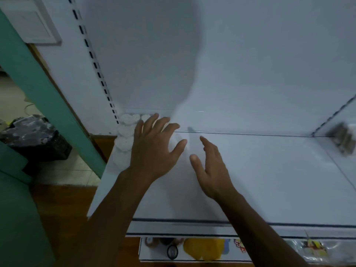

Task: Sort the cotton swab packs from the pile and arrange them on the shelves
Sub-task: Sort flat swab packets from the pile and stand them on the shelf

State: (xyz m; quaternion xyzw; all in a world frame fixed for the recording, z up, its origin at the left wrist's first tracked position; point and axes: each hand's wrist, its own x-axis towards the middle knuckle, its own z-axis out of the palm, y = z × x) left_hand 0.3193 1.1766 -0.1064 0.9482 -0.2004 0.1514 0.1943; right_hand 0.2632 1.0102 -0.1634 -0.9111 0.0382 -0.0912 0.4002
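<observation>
There is one view only, from a camera worn on the person's head, so no second view shares any of the scene. It looks forward and steeply down, close over a white shelf (260,170), with both forearms reaching in from the bottom edge. The left hand (154,143) and right hand (210,168) sit near the middle of the picture. Beyond their fingertips rises the shelf's back panel (231,64); below the wrists a lower shelf (192,249) peeks out. Left of the left hand, the wide lens takes in floor and a green wall (38,83). The edges are blurred.
</observation>
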